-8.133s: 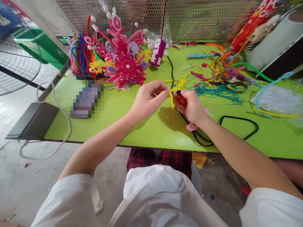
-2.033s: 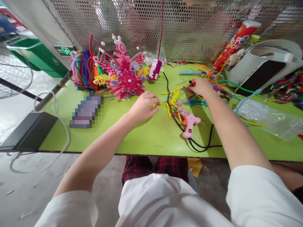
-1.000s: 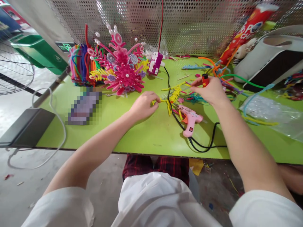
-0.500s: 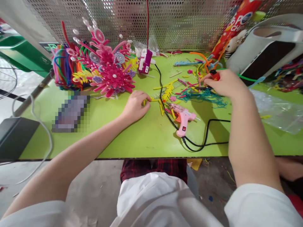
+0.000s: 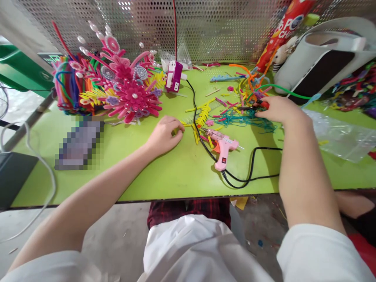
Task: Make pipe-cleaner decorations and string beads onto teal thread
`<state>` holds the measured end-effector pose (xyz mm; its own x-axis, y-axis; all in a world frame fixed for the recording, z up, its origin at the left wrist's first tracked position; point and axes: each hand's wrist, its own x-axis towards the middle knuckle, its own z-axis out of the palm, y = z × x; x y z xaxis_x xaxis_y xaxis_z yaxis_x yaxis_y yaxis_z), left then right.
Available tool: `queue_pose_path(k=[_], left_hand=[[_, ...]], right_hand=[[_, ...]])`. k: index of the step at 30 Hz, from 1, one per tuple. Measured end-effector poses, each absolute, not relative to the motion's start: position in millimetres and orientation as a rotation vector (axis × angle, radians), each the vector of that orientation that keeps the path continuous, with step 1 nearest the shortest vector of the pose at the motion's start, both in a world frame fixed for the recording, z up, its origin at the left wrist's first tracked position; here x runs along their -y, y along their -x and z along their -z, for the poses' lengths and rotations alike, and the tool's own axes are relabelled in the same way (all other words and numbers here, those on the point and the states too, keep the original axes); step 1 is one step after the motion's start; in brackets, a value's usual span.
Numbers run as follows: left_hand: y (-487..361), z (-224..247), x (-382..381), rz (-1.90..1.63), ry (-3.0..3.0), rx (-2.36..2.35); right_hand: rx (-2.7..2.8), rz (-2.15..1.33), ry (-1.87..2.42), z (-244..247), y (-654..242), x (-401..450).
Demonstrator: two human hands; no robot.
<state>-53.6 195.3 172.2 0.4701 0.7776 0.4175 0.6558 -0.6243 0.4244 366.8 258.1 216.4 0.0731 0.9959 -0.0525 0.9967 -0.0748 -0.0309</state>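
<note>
My left hand [image 5: 165,134] rests on the green table, its fingers curled round one end of a thin yellow stem that points toward a yellow leaf-like piece [image 5: 203,114]. My right hand [image 5: 277,109] reaches over the clutter at the right and grips a tool with a red handle [image 5: 263,104]; its dark metal part lies low over teal threads [image 5: 249,119]. Between the hands a pink glue gun [image 5: 225,145] lies on its side. A pink flower ornament with pearls [image 5: 133,94] stands behind my left hand.
A black cord [image 5: 253,164] loops near the front edge. Purple power adapter [image 5: 174,76], red tube [image 5: 283,33] and grey-white container [image 5: 320,66] stand at the back. A pixelated flat object [image 5: 79,145] lies left, a clear plastic bag [image 5: 342,137] right.
My right hand has lowered toward the table with the red-handled tool, which now lies flatter over the threads. The camera view has shifted slightly; my left hand keeps its place by the yellow stem.
</note>
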Motion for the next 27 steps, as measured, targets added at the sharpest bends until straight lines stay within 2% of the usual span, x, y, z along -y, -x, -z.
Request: queue_pose_path(k=[6, 18, 23, 27], left_hand=[[53.6, -173.1, -195.6, -0.844, -2.503, -1.238], [58.9, -174.1, -199.5, -0.824, -2.412, -1.411], [64.2, -171.8, -205.1, -0.77, -2.328, -1.552], [62.4, -169.7, -207.6, -0.772, -2.314, -1.552]], right_hand=[[-2.084, 0.039, -2.312, -214.7, -362.4, -257.6], [-1.82, -0.398, -2.458, -242.2, -368.0, -223.4], [-1.74, -0.235, -2.194, -250.4, -366.9, -197.6], [-1.876, -0.203, -2.368, -258.6, -340.6, -216.7]])
